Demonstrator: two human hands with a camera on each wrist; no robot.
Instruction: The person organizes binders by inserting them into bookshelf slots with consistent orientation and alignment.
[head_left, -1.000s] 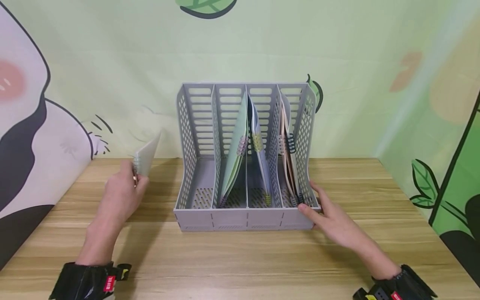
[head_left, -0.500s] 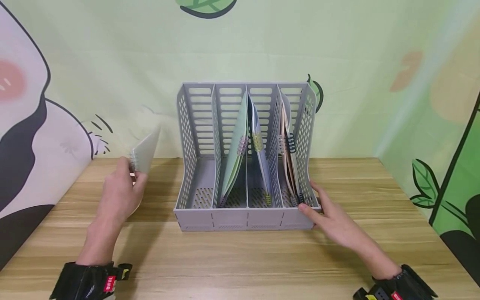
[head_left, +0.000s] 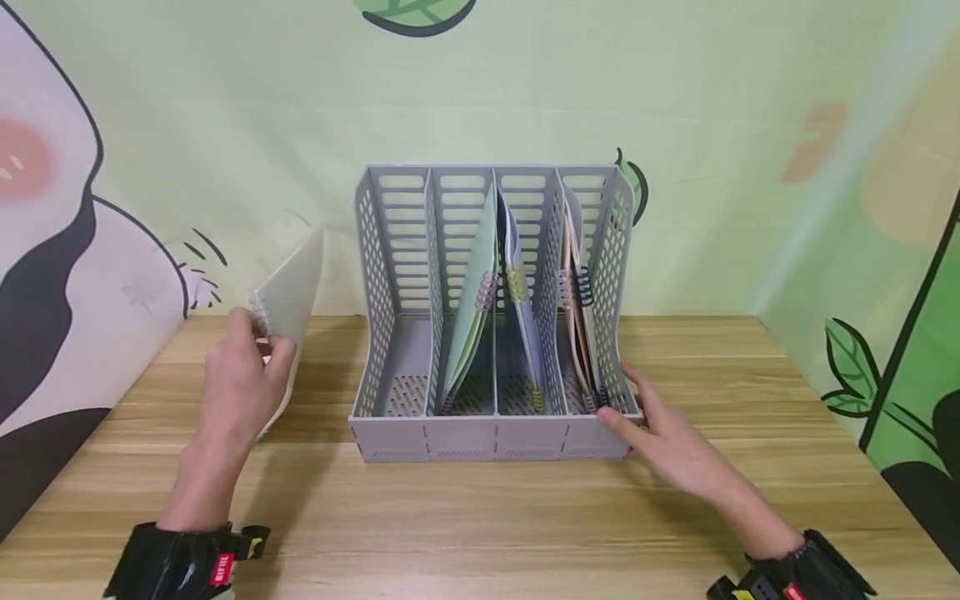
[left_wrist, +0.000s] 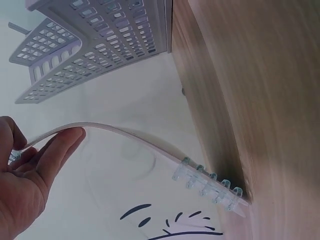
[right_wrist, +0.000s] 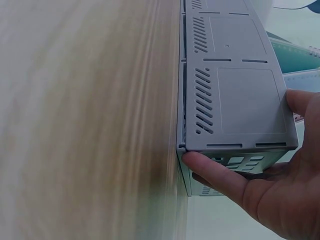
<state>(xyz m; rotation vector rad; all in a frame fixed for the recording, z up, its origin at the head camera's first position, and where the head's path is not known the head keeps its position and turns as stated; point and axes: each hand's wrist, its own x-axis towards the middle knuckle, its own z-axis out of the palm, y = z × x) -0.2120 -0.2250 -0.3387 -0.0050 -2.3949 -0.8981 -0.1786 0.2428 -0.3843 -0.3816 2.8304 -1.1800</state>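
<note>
My left hand (head_left: 243, 375) pinches a spiral-bound notebook (head_left: 295, 287) with a pale translucent cover, left of a grey file rack (head_left: 480, 440). In the left wrist view the notebook (left_wrist: 207, 184) bows in an arch, seen edge-on, its far end with clear rings close to the tabletop; whether it touches is unclear. At the rack's front right corner, my right hand (head_left: 663, 442) grips it. The right wrist view has the thumb on the top of the front rim and a finger (right_wrist: 212, 170) low against the side; the other fingers are partly hidden.
Upright dividers split the rack into several slots. A green notebook (head_left: 471, 312) leans in the second slot, a blue notebook (head_left: 525, 337) in the third, and pinkish and black-ringed notebooks (head_left: 577, 333) in the rightmost. A printed cloth backdrop (head_left: 480, 100) hangs behind the wooden table (head_left: 480, 533).
The notebook in my left hand has come up higher, showing more of its cover and its lower edge, while the hand shifted slightly. My right hand and the rack stay put.
</note>
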